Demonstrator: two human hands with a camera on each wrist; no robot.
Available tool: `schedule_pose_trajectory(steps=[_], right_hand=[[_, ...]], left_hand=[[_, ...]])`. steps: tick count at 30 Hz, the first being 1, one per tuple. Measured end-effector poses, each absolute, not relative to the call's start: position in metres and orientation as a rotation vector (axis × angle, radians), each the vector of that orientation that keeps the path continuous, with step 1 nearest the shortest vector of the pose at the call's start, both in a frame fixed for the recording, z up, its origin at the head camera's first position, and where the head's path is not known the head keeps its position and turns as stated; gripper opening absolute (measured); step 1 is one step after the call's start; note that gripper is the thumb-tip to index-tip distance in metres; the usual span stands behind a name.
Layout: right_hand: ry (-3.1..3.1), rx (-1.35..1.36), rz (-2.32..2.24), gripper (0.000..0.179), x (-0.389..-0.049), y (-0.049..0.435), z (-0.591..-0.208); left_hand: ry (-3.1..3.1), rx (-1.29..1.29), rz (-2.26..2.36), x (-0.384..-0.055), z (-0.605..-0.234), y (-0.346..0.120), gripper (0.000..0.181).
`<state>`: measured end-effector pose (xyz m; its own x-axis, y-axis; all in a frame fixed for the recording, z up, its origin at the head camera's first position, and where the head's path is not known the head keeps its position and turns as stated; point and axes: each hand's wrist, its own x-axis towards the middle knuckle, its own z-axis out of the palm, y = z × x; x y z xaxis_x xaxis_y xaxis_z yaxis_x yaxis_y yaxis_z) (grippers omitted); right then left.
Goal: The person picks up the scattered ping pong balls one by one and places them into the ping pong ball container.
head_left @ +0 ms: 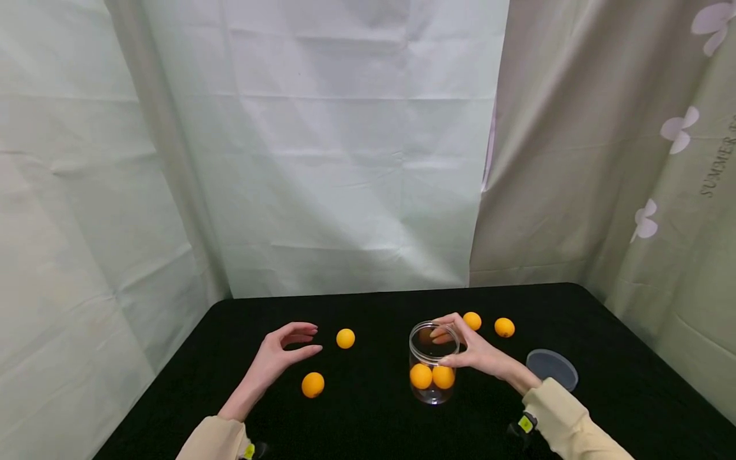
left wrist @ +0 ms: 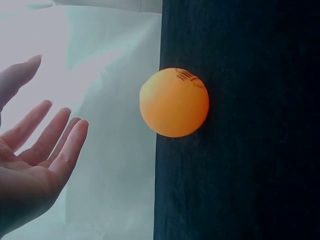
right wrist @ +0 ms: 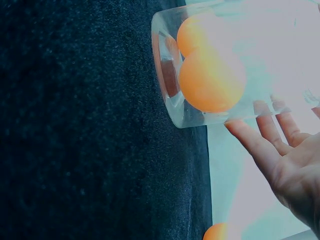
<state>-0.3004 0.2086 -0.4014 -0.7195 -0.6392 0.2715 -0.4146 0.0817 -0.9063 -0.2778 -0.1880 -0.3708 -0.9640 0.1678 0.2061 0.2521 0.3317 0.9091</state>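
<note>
A clear round jar [head_left: 432,397] stands upright on the black tabletop with its top uncovered. Two orange ping-pong balls [right wrist: 212,82] lie at its bottom. My right hand [head_left: 474,353] grips the jar near the rim from the right, thumb at the front and fingers round the far side. Over the left of the table, my left hand [head_left: 278,354] holds nothing; its fingers are relaxed and apart from the thumb. Closest to it are one ping-pong ball [head_left: 313,385] nearer me and another ping-pong ball [head_left: 345,338] to the right of its fingertips.
Behind the right hand lie a ping-pong ball [head_left: 472,321] and, further right, another ping-pong ball [head_left: 505,328]. A grey round lid [head_left: 552,368] rests to the right of the jar, beyond the right forearm. Pale curtains [head_left: 345,160] hang behind the black table [head_left: 368,421].
</note>
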Motion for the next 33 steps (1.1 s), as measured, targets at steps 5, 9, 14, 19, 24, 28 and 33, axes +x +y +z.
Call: schedule_pose_trajectory(steps=[5,9,14,19,24,28,33], right_hand=[[2.153,-1.071,-1.702,0.055,-0.300,0.208,-0.400],[2.150,-1.082,-1.701,0.056,-0.300,0.208,-0.401],[2.154,-1.076,-1.701,0.056,-0.300,0.208,-0.401],[2.160,-1.058,-1.701,0.056,-0.301,0.207,-0.402],[2.173,-1.045,-1.700,0.056,-0.301,0.208,-0.402],[2.175,-1.042,-1.697,0.057,-0.301,0.208,-0.402],[2.170,-1.040,-1.695,0.056,-0.300,0.208,-0.402]], left_hand=[[-2.516,-0.376,-1.727,-0.279,-0.374,-0.191,0.044],[-2.531,-0.371,-1.701,-0.278,-0.375,-0.192,0.044],[-2.551,-0.346,-1.685,-0.277,-0.377,-0.194,0.045],[-2.572,-0.313,-1.681,-0.279,-0.381,-0.196,0.046],[-2.590,-0.328,-1.666,-0.279,-0.383,-0.198,0.048],[-2.603,-0.328,-1.652,-0.279,-0.383,-0.198,0.046],[-2.621,-0.324,-1.641,-0.277,-0.384,-0.199,0.044]])
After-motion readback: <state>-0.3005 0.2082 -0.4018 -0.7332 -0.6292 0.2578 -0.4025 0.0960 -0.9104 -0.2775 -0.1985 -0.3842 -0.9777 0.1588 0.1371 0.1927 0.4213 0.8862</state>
